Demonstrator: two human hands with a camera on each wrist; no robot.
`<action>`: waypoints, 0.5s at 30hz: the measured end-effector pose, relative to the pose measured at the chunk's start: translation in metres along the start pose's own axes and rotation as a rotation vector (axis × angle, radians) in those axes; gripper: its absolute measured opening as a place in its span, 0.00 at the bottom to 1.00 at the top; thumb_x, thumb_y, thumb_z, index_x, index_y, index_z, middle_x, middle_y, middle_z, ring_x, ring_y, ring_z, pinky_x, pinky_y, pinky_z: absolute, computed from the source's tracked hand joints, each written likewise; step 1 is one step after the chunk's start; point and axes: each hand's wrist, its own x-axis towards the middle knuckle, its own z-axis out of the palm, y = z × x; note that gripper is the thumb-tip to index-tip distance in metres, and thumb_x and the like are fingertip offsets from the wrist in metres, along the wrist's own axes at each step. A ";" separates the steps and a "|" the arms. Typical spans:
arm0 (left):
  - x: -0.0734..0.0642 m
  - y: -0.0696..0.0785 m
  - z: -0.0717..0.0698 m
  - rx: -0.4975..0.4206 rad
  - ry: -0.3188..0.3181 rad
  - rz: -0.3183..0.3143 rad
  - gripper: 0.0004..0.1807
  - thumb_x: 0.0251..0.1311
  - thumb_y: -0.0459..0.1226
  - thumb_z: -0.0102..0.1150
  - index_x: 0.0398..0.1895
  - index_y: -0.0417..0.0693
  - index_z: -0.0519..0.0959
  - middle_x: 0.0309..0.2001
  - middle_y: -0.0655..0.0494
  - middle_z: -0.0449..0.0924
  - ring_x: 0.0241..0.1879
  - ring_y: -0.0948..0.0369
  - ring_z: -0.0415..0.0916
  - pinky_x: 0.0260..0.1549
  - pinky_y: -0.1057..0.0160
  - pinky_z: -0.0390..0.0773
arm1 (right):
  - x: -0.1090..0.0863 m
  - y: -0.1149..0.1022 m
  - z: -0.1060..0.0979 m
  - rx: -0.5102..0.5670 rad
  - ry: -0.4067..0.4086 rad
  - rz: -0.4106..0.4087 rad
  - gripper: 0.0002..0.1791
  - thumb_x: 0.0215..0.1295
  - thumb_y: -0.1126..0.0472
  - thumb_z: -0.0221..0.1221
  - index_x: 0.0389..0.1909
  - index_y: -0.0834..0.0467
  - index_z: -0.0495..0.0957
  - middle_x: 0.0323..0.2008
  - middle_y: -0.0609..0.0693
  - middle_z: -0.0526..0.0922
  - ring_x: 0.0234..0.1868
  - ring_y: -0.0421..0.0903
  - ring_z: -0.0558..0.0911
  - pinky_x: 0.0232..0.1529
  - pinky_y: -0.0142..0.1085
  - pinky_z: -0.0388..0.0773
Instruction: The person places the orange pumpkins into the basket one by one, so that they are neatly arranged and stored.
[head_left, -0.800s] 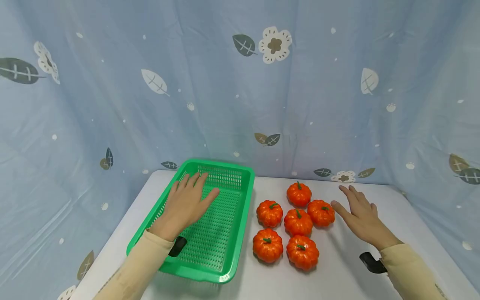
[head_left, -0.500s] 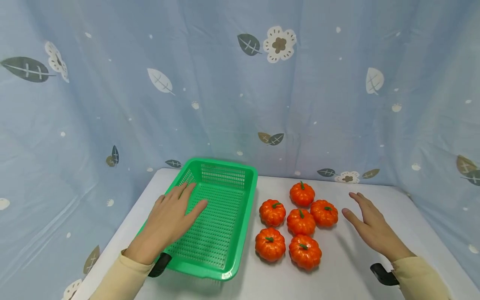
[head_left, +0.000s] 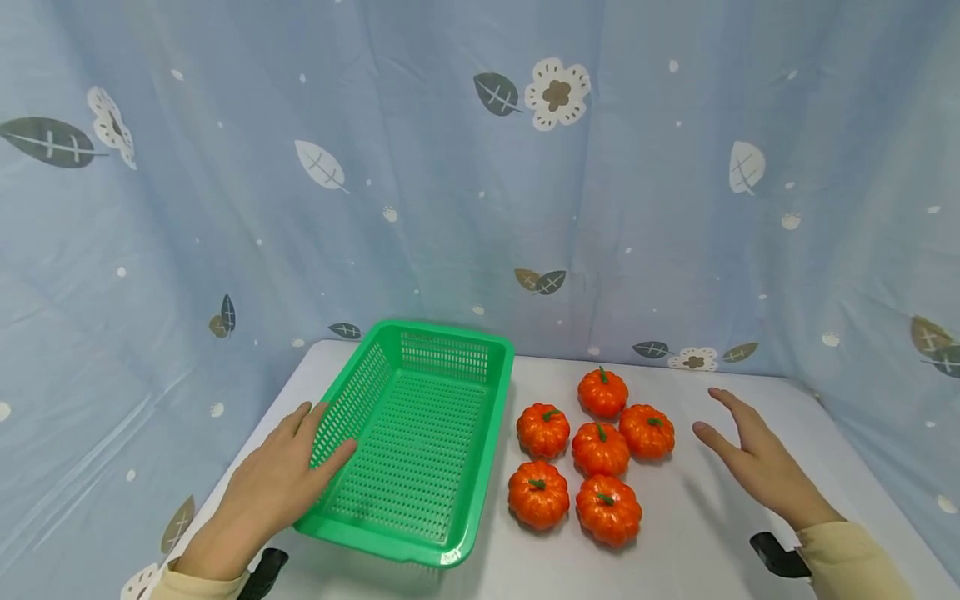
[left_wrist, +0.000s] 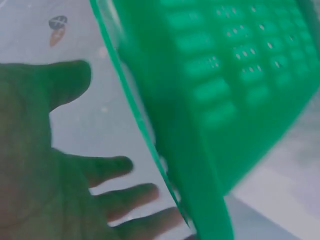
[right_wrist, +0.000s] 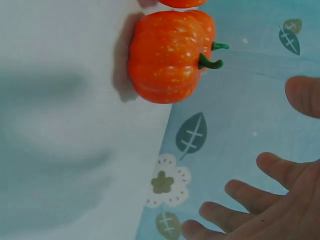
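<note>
Drawn back from over the basket [head_left: 420, 442], the left grip [head_left: 272, 477] is loose-fingered at its left rim, hiding part of it; contact is hard to tell. Six pumpkins [head_left: 600, 451] sit right of the basket. Right grip [head_left: 761, 462], moved outward, is relaxed, holding nothing. Open table [head_left: 697, 542] separates it from them; both sleeves [head_left: 851, 560] are cut off.

No lettering, label, brand, number or sign can be read in any view.
</note>
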 end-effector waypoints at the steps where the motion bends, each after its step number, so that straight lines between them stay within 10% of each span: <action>1: -0.001 -0.004 0.000 0.003 -0.030 -0.017 0.53 0.69 0.70 0.41 0.78 0.33 0.55 0.74 0.26 0.53 0.67 0.29 0.60 0.50 0.29 0.70 | 0.000 0.002 0.001 0.005 -0.019 0.017 0.47 0.76 0.39 0.51 0.80 0.65 0.44 0.75 0.76 0.48 0.71 0.78 0.52 0.59 0.76 0.54; 6: -0.008 -0.018 0.002 -0.003 -0.149 -0.069 0.60 0.65 0.73 0.40 0.79 0.31 0.48 0.72 0.22 0.52 0.63 0.27 0.65 0.38 0.33 0.75 | 0.002 0.009 0.006 0.038 -0.102 0.089 0.53 0.72 0.36 0.54 0.81 0.63 0.40 0.75 0.75 0.46 0.71 0.78 0.51 0.59 0.76 0.54; 15: -0.011 -0.021 0.003 -0.022 -0.175 -0.045 0.61 0.64 0.73 0.44 0.80 0.33 0.44 0.73 0.24 0.52 0.65 0.29 0.63 0.41 0.33 0.74 | 0.005 0.018 0.021 0.049 -0.189 0.105 0.55 0.69 0.36 0.58 0.81 0.61 0.41 0.76 0.73 0.48 0.69 0.78 0.55 0.57 0.76 0.60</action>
